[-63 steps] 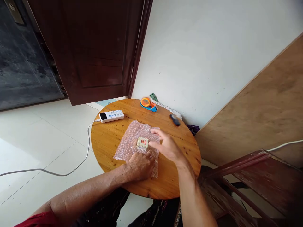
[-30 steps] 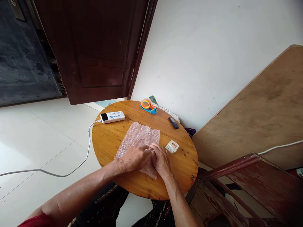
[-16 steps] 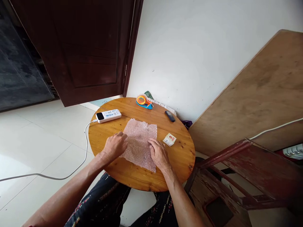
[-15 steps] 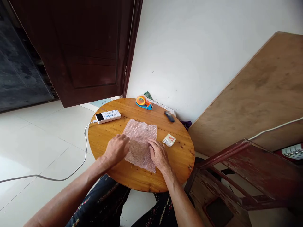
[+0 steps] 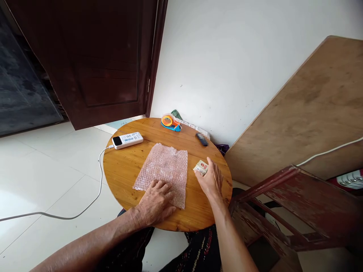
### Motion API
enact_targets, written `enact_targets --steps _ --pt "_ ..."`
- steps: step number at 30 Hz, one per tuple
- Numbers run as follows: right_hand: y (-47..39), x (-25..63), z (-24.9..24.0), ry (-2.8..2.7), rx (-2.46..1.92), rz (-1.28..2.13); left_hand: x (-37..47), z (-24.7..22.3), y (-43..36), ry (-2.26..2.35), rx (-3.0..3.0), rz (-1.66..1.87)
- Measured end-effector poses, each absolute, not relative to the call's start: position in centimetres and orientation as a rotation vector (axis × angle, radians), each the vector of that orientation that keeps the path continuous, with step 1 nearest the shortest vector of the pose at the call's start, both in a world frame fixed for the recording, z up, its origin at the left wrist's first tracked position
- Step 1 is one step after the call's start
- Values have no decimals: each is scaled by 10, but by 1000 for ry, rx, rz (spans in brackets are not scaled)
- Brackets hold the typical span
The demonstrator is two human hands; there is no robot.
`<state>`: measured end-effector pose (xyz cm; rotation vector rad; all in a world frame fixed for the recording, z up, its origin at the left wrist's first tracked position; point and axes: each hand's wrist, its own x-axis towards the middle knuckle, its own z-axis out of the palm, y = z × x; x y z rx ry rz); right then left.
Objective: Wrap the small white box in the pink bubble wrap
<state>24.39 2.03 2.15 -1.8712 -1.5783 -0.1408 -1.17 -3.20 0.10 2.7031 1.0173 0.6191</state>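
Note:
A sheet of pinkish bubble wrap (image 5: 166, 164) lies spread on the round wooden table (image 5: 121, 189). My left hand (image 5: 157, 200) rests palm down over its near edge, fingers extended. To the right of the sheet is a small cream-coloured box (image 5: 202, 165) with a red mark and a printed label. My right hand (image 5: 211, 179) is around this box, thumb along its near left side and fingers at its right side, which they partly hide. The box still appears to be on the tabletop.
An orange and blue tape dispenser (image 5: 171, 122) stands at the back edge. A white power bank-like device (image 5: 128, 140) with a cable lies at left. A dark blurred object (image 5: 201, 139) is at back right. A red wooden chair (image 5: 306, 204) stands beside the table.
My right hand has left the bubble wrap and moved right to the small box. My left hand has come down flat on the near part of the wrap, whose left corner now lies spread out.

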Motion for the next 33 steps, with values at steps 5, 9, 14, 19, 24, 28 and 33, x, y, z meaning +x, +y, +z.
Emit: enact_targets --steps 5,9,14,19,24,28,33 --pt "21 255 35 -1480 -1821 162 -12 3 -34 975 2679 636" --pt "12 205 44 -1605 -1481 359 -14 6 -34 978 2645 647" --pt "15 155 23 -1852 -1422 382 -16 4 -34 994 2611 689" --pt "21 160 6 -1850 -1410 546 -27 8 -36 992 2587 724" --pt "20 167 7 -1761 -1387 780 -54 14 -28 1107 2594 789" --pt "20 167 6 -1764 -1359 806 -69 17 -20 1131 2657 704" --pt "18 168 4 -1780 -1362 799 -68 17 -12 1118 2739 531"
